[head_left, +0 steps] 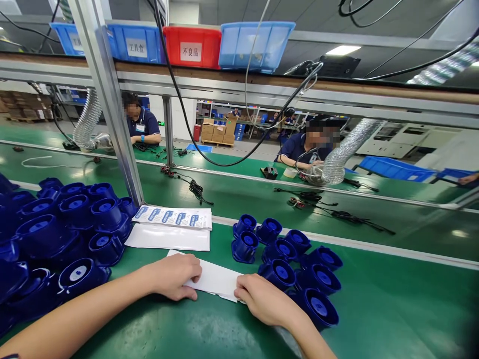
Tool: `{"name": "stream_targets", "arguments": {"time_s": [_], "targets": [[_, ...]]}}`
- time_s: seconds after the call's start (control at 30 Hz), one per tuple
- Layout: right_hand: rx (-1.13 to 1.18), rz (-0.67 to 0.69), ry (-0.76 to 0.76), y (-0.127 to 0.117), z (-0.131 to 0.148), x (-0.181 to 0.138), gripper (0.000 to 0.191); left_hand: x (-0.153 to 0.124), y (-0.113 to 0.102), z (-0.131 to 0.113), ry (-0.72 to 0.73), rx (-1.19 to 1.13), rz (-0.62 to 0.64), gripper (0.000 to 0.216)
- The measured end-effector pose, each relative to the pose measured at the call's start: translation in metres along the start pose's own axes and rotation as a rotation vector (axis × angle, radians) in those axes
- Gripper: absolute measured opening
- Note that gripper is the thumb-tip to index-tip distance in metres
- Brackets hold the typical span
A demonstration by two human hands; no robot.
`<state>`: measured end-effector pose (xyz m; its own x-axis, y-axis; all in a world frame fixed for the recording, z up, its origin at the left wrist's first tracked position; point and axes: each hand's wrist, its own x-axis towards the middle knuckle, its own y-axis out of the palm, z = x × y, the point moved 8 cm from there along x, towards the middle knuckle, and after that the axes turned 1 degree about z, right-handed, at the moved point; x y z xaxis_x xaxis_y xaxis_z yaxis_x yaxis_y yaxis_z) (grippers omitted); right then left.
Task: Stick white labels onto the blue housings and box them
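Observation:
A folded white paper strip lies on the green table between my two hands. My left hand has its fingers curled over the strip's left part, with the thumb at the near edge. At the right end, my right hand pinches the paper between thumb and fingers. Just beyond is a sheet of blue-and-white printed labels, with a blank glossy white sheet in front of it. Blue plastic horn-shaped housings stand in a group close to my right hand.
Many more blue housings are piled at the left, beside my left forearm. A metal post rises behind them. Black cables lie on the surface beyond the rail. Bins, including a red bin, line the overhead shelf. Co-workers sit opposite.

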<state>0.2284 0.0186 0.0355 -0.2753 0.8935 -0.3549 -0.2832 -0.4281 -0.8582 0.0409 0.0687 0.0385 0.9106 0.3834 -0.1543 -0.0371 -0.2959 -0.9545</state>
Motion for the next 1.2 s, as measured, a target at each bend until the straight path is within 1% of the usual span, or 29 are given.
{"name": "stream_targets", "arguments": {"time_s": [0.1,0.2,0.33,0.4,0.47,0.5,0.6,0.67,0.8,0.93,1.0,1.1,1.2], "targets": [[0.009,-0.001,-0.012,-0.001,-0.002,0.000,0.030,-0.002,0.002,-0.007,0.013,0.038,-0.006,0.004],[0.019,0.005,-0.006,0.001,-0.003,0.000,0.029,0.003,0.009,-0.011,0.033,0.058,0.011,0.013],[0.018,0.012,0.018,0.006,-0.004,0.001,0.028,0.012,0.016,-0.007,0.034,0.064,0.040,0.012],[0.013,0.013,0.029,0.008,-0.005,0.001,0.027,0.014,0.014,-0.001,0.007,0.060,0.027,0.015],[0.007,0.013,0.033,0.009,-0.005,0.001,0.027,0.014,0.010,0.003,0.002,0.031,0.013,0.008],[0.004,0.013,0.033,0.009,-0.005,0.001,0.027,0.012,0.007,0.003,0.016,0.011,0.012,0.004],[-0.001,0.011,0.030,0.008,-0.004,0.001,0.028,0.005,0.001,-0.001,0.074,-0.026,0.021,0.014],[-0.002,0.009,0.030,0.007,-0.004,0.002,0.027,0.002,0.001,-0.004,0.085,-0.007,0.015,0.006],[0.002,0.011,0.036,0.009,-0.005,0.001,0.028,0.004,0.010,-0.008,0.071,0.061,0.017,0.006],[0.005,0.019,0.043,0.014,-0.006,0.001,0.028,0.013,0.019,-0.006,0.060,0.096,0.054,0.016],[0.002,0.018,0.047,0.014,-0.006,0.002,0.028,0.016,0.018,-0.003,0.043,0.097,0.056,0.018],[-0.007,0.009,0.047,0.013,-0.005,0.003,0.030,0.013,0.011,0.002,0.016,0.084,0.032,0.008],[-0.011,-0.001,0.041,0.012,-0.004,0.003,0.031,0.003,0.001,0.008,0.002,0.078,-0.001,0.014]]}}
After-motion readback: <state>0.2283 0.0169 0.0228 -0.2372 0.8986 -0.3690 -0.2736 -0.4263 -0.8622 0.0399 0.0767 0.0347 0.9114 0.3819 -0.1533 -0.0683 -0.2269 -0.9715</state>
